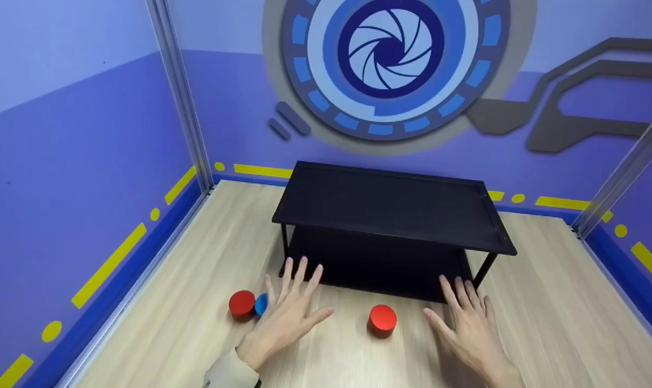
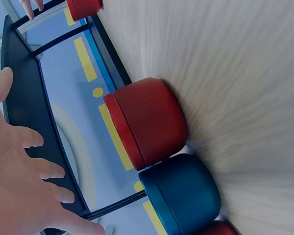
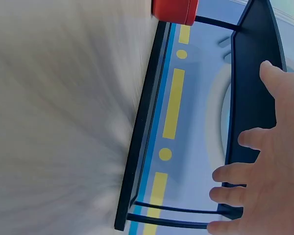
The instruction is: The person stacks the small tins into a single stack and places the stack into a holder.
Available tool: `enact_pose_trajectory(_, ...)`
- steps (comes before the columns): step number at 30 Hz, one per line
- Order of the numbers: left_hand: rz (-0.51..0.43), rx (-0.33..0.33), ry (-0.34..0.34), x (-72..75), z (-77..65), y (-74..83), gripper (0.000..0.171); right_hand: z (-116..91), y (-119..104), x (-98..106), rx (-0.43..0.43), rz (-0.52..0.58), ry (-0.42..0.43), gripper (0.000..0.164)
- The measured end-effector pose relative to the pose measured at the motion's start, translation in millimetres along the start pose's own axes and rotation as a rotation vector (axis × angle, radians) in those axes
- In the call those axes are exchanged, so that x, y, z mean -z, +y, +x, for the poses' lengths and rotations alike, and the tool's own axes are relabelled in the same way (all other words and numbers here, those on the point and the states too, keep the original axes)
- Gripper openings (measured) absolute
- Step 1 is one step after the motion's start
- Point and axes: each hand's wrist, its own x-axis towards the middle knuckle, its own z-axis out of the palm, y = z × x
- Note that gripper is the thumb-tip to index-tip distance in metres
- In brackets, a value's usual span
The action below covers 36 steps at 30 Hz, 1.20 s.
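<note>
My left hand hovers with fingers spread over the table, holding nothing. A red round canister stands to its left, beside a blue one that the hand partly covers. From the left wrist, another red canister shows next to the blue canister; the hand hides it in the head view. Between the hands stands a further red canister. My right hand is also spread and empty, near the front right corner of a black two-tier rack.
The rack stands at the back of the wooden table, its upper shelf raised on thin posts. Purple-blue panels enclose the table at the back and sides, with metal posts at the corners.
</note>
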Motion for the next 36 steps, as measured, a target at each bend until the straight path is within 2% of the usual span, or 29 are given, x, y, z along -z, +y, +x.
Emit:
enact_pose_trajectory(4,-0.015,0.002,-0.002,0.3,-0.6,0.6,0.085,0.5,-4.2,-3.5,0.045,0.035,0.067,0.079)
enact_pose_trajectory(7,-0.03,0.001,-0.005,0.0,-1.4,0.7,0.084,1.4,-11.5,-8.8,0.094,0.141,0.135,0.077)
enact_pose_trajectory(9,-0.037,-0.001,-0.009,-0.3,-1.9,0.2,0.083,2.8,-18.4,-13.7,0.126,0.22,0.152,0.074)
enact_pose_trajectory(12,-0.035,-0.005,-0.009,-0.4,-1.7,-0.5,0.083,6.2,-29.1,-22.3,0.149,0.321,0.095,0.071)
enact_pose_trajectory(17,-0.027,-0.015,-0.009,-0.1,-0.6,-0.8,0.083,11.5,-42.3,-36.8,0.178,0.375,-0.093,0.076)
enact_pose_trajectory(20,-0.02,-0.022,-0.013,0.2,0.6,-0.3,0.083,15.3,-46.3,-43.6,0.209,0.394,-0.176,0.082)
enact_pose_trajectory(25,-0.013,-0.038,-0.017,0.2,1.8,0.6,0.082,21.4,-49.2,-49.6,0.26,0.402,-0.218,0.081)
enact_pose_trajectory(30,-0.015,-0.039,-0.011,-0.6,0.2,-2.3,0.078,23.5,-51.0,-51.9,0.288,0.413,-0.229,0.073)
enact_pose_trajectory(33,-0.023,-0.052,0.026,-0.5,-1.0,-5.5,0.072,23.0,-51.0,-52.8,0.292,0.421,-0.23,0.067)
enact_pose_trajectory(36,-0.034,-0.064,0.099,1.7,-1.9,-11.0,0.066,22.6,-50.9,-53.6,0.295,0.436,-0.238,0.063)
